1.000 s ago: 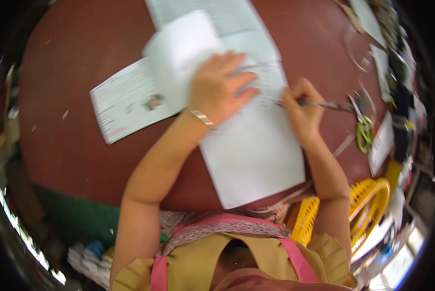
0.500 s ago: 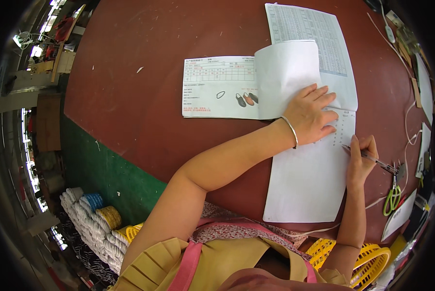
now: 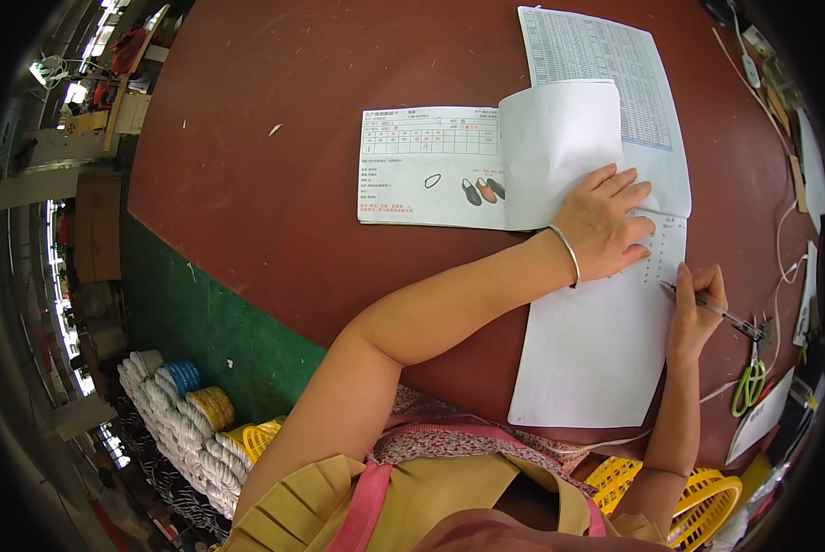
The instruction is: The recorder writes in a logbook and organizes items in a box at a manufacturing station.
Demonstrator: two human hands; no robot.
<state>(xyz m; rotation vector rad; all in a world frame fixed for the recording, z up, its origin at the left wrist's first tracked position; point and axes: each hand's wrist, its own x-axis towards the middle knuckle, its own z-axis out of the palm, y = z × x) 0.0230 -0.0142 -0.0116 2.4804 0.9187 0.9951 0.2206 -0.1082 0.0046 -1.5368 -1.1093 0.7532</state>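
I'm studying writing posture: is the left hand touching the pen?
Apart. The head view shows white page between the left hand and the pen, which the right hand holds.

Grn-hdl scissors (image 3: 753, 373), ylw bskt (image 3: 612, 478) lwr R

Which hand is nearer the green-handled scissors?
Right: the right hand, holding a pen, is just left of the scissors; the left hand is farther left, resting on the papers.

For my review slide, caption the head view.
At a red table, left hand on papers, right hand holding a pen over them.
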